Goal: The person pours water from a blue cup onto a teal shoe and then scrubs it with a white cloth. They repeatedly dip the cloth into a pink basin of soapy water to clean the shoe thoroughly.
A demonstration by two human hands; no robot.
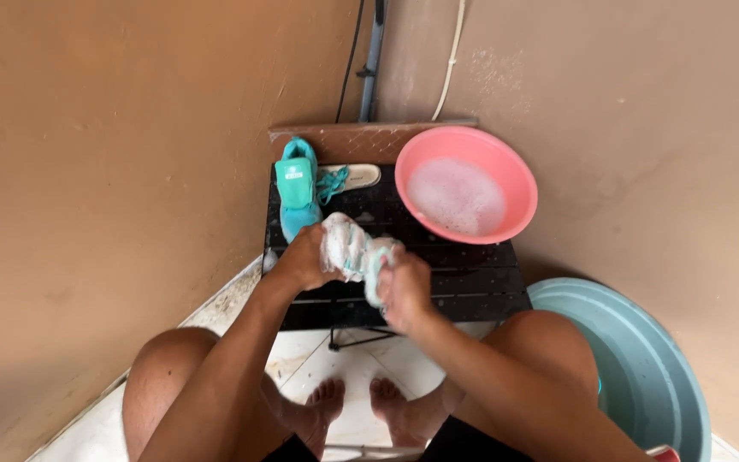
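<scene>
Right now both hands, left hand & right hand, are clenched on a soapy teal shoe held over the black slatted table, w/ a 2nd teal shoe & pink basin of suds behind.

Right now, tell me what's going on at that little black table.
A seated, barefoot person holds a soapy teal shoe over the black slatted table. The left hand and the right hand each have a grip on it, and white suds cover much of it. A second teal shoe sits on the table's far left, with an insole beside it. A pink basin of sudsy water stands at the far right, and a larger grey-blue tub sits on the floor by the person's right knee.
</scene>
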